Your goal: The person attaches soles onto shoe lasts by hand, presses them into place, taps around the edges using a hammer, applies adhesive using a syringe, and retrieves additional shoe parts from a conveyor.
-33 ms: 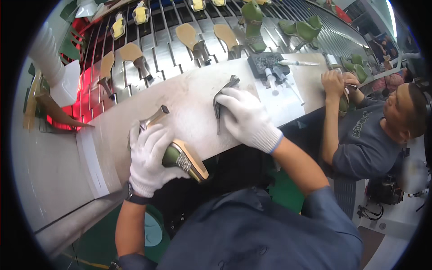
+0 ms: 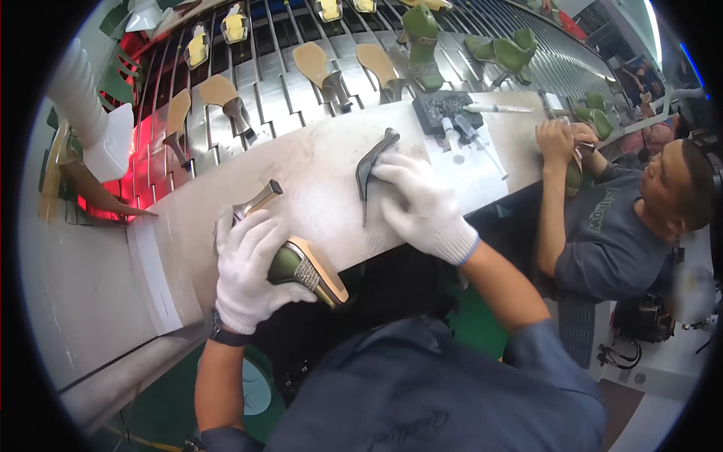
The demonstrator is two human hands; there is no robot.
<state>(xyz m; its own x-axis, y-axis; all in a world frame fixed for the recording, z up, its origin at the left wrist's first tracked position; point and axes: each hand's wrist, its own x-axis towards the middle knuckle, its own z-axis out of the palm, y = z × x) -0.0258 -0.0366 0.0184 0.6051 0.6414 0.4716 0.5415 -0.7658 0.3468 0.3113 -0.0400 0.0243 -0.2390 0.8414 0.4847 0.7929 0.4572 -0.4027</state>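
Note:
My left hand (image 2: 252, 264), in a white knit glove, is closed around a green high-heeled shoe (image 2: 285, 265) at the table's near edge. The shoe lies tilted, showing its tan sole, a sparkling band and a metallic heel that points up and away. On the table ahead lies a dark, curved, slim metal tool (image 2: 367, 167) with a rounded far end and a thin near tip. Beside its right side is my right hand (image 2: 423, 197), also gloved, thumb and fingers apart; the fingertips are at the tool's edge, and whether they touch it I cannot tell.
Syringe-like applicators (image 2: 474, 135) and a dark tray (image 2: 440, 111) stand to the right. Beyond the pale worktable (image 2: 316, 169), several tan-soled shoe parts (image 2: 218, 89) and green shoes (image 2: 423, 45) rest on a slatted metal conveyor (image 2: 286, 83). A co-worker (image 2: 625, 218) works at the right; a white hose (image 2: 83, 98) hangs left.
My right hand has drawn back slightly to the right and nearer to me, uncovering more of the dark tool. The left hand and its shoe have barely moved.

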